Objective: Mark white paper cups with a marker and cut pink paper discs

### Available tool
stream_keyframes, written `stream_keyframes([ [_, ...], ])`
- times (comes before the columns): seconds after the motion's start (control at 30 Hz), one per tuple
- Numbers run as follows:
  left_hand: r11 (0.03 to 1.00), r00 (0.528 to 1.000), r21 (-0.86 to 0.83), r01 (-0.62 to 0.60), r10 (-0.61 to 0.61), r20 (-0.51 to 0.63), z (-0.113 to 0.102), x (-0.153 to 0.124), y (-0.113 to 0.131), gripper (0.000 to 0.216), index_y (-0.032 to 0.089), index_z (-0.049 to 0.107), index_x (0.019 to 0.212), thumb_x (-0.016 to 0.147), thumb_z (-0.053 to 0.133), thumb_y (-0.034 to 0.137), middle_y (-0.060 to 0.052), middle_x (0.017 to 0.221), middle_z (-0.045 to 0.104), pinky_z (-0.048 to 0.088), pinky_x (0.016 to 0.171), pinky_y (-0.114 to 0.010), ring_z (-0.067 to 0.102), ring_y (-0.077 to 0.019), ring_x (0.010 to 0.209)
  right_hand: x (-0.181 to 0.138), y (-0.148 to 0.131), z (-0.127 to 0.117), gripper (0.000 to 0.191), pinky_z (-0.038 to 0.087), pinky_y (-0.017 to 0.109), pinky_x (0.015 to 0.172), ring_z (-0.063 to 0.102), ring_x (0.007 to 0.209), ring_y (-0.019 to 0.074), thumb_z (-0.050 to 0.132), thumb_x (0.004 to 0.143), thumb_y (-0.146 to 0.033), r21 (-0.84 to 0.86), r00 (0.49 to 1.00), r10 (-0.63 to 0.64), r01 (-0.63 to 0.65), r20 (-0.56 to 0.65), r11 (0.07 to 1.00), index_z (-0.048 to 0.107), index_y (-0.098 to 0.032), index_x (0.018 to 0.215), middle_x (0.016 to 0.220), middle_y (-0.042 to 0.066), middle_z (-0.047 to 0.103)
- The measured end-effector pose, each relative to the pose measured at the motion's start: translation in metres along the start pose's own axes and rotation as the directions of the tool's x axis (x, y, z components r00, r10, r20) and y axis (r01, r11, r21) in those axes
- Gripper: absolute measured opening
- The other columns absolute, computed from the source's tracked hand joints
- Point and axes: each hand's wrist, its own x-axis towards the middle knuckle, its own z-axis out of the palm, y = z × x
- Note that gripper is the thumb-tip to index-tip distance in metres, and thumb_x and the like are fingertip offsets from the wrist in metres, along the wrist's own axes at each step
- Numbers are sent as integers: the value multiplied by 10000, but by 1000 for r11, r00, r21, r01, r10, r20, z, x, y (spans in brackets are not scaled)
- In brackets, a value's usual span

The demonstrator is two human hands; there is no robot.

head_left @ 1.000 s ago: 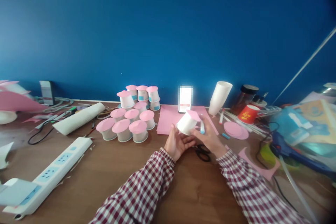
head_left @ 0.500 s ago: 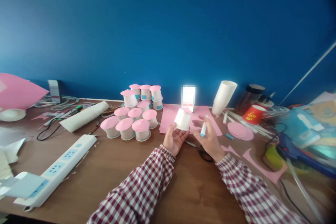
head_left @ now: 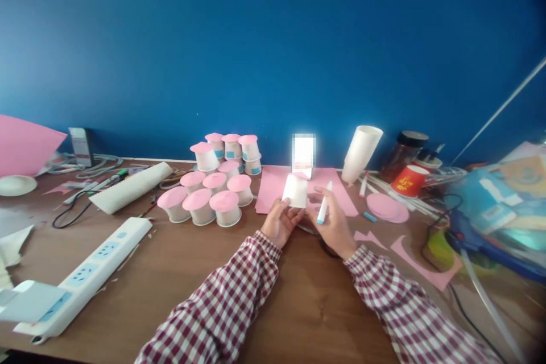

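My left hand [head_left: 278, 223] is closed around the lower part of a white paper cup [head_left: 295, 191], which is held upside down above the table. In my right hand [head_left: 335, 224] is a white marker pen [head_left: 325, 203] with a light blue end, held between thumb and fingers. The right fingertips are close beside the cup's right side; whether they touch it I cannot tell. Pink paper sheets [head_left: 273, 182] lie behind both hands. To the left stand several upturned paper cups with pink paper tops [head_left: 199, 199], some stacked at the back with blue patches on their sides.
A leaning stack of white cups [head_left: 362, 151], a red cup [head_left: 410, 182] and pink paper discs [head_left: 386, 206] are on the right. A blue marker cap [head_left: 370, 216] lies near the discs. A glue gun [head_left: 482, 244] sits far right, a power strip [head_left: 91, 273] at left.
My right hand has moved left, bringing the marker pen closer to the paper cup. The cup stays in my left hand. The whole view has shifted slightly.
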Motion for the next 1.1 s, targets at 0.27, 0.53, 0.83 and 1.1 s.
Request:
stream_keyframes([
  [0.27, 998, 998, -52, 38, -41, -50, -2, 3, 2, 218, 154, 554, 963, 796, 563, 294, -75, 944, 661, 479, 857, -328, 635, -173, 869, 0, 0, 1, 388, 511, 396, 852, 596, 976, 209, 558, 831, -339, -19, 1000, -14, 14, -22, 1000, 429, -222, 1177, 1050, 85, 611],
  [0.53, 996, 997, -69, 58, -62, -52, 0, 2, 3, 199, 149, 559, 929, 769, 597, 261, -90, 934, 665, 479, 837, -331, 637, -194, 867, -2, 2, 2, 364, 512, 377, 839, 603, 954, 200, 553, 841, -308, -43, 998, -56, 54, -37, 998, 435, -210, 1172, 1025, 84, 618],
  [0.83, 994, 993, -108, 27, -39, -110, -4, 5, 3, 210, 130, 585, 922, 755, 614, 255, -94, 920, 667, 463, 877, -360, 634, -199, 871, -1, -10, -4, 288, 492, 373, 844, 584, 955, 174, 379, 930, -265, 26, 997, -30, 32, -70, 999, 424, -197, 1206, 1053, 88, 598],
  [1.1, 995, 997, -95, -10, 2, -84, -6, 5, 4, 112, 129, 621, 853, 766, 595, 196, -64, 897, 676, 465, 865, -308, 621, -165, 884, -13, -17, -4, 239, 503, 287, 699, 590, 740, 140, 405, 920, -291, 30, 979, -89, 96, -186, 995, 580, -194, 1049, 852, 41, 622],
])
